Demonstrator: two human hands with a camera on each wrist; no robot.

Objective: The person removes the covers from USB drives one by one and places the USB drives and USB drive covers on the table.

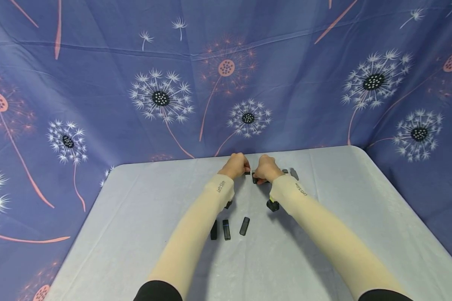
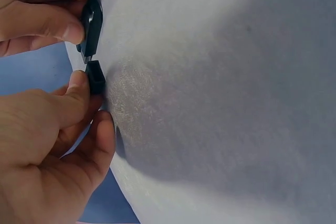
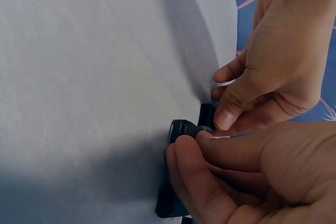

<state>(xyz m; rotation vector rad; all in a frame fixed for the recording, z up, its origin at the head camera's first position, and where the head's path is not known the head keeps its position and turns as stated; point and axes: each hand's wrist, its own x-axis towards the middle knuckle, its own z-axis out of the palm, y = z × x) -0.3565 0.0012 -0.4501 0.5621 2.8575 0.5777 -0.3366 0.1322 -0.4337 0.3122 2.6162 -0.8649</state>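
My left hand (image 1: 235, 166) pinches a small black cap (image 2: 95, 77) between thumb and fingers, near the table's far edge. Opposite it, my right hand (image 1: 266, 168) grips a black USB stick (image 2: 92, 27) with thumb and fingertips. The stick's metal plug (image 2: 87, 56) points at the cap, its tip right at the cap's end. In the right wrist view the USB stick (image 3: 182, 129) shows beside the cap (image 3: 207, 114), fingers covering part of both. Another black piece (image 3: 170, 200) is close below my right fingers, partly hidden by them.
Three black sticks, the left one (image 1: 214, 230), the middle one (image 1: 226, 230) and the right one (image 1: 244, 226), lie nearer on the pale table (image 1: 135, 234). A grey piece (image 1: 294, 173) and a dark one (image 1: 285, 171) lie right of my right hand. A blue patterned cloth (image 1: 294, 104) hangs behind.
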